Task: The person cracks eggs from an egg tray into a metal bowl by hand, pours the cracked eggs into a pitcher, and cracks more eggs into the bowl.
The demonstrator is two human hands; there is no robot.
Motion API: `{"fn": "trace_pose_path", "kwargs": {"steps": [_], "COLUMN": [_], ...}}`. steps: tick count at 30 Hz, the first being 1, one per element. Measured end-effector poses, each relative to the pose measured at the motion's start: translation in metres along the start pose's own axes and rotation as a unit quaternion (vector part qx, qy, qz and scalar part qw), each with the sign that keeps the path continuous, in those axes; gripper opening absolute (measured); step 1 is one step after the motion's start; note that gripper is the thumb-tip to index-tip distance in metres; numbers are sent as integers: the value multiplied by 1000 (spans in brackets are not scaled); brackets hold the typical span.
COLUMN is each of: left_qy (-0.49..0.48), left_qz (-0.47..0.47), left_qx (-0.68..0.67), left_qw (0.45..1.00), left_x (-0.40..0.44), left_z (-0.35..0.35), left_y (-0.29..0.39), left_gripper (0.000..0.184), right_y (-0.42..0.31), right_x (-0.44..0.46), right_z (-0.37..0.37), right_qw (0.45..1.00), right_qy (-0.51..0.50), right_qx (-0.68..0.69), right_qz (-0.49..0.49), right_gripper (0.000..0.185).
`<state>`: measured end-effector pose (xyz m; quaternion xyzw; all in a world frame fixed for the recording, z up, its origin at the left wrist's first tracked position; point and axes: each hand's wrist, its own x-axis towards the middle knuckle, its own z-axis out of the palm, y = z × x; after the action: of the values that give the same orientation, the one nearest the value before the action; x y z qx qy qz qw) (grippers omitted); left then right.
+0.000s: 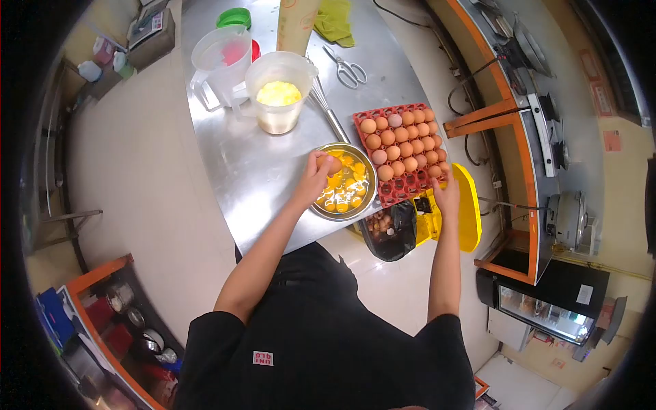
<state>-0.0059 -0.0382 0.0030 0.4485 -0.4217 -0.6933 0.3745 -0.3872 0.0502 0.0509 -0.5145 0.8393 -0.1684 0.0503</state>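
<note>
My left hand (314, 180) is closed around a brown egg (333, 165) above the near-left side of a round metal bowl (374, 183). Several raw yolks (345, 191) and clear egg white lie in that bowl. On the right, my right hand (447, 194) reaches the near right corner of a red egg tray (393, 198). Its thumb and fingers are around an egg (435, 171) that still sits at the tray's edge. Brown eggs fill most of the tray, and the row nearest me has bare cups.
A whisk (335, 126) lies behind the bowl, near scissors (346, 68). Two plastic jugs stand at the left, one jug (279, 102) holding something yellow. Below the table edge, a yellow bin (467, 208) and a black bag (400, 239) with eggshells sit close to my right arm.
</note>
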Motion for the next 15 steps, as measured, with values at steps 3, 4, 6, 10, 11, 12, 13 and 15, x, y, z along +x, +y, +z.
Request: {"fn": "trace_pose_path", "kwargs": {"steps": [3,4,6,10,11,12,13,15], "left_qy": [-2,-2,0,6,9,14,17,18], "left_qz": [-8,-16,-24,-22,-21,-5,9,27], "left_qx": [-2,-4,-10,-10,-6,-2,3,17], "left_qw": [1000,1000,1000,1000,1000,1000,1000,999], "left_x": [-5,-6,-6,-6,-5,-4,-2,-3], "left_z": [1,0,-4,-5,-5,-5,-2,3], "left_y": [5,7,9,9,10,10,7,6], "left_gripper": [34,33,33,35,35,35,34,34], "right_y": [9,10,11,16,13,9,-8,-68], "right_x": [23,26,30,31,29,27,23,3], "right_z": [33,42,53,43,38,35,29,3], "right_qw": [997,996,995,992,991,986,970,891], "right_qy": [67,75,94,127,132,133,94,14], "right_qx": [-29,-46,-40,19,28,95,214,435], "right_qz": [-41,-24,-9,11,20,40,68,128], "right_gripper": [44,44,44,47,48,39,36,31]}}
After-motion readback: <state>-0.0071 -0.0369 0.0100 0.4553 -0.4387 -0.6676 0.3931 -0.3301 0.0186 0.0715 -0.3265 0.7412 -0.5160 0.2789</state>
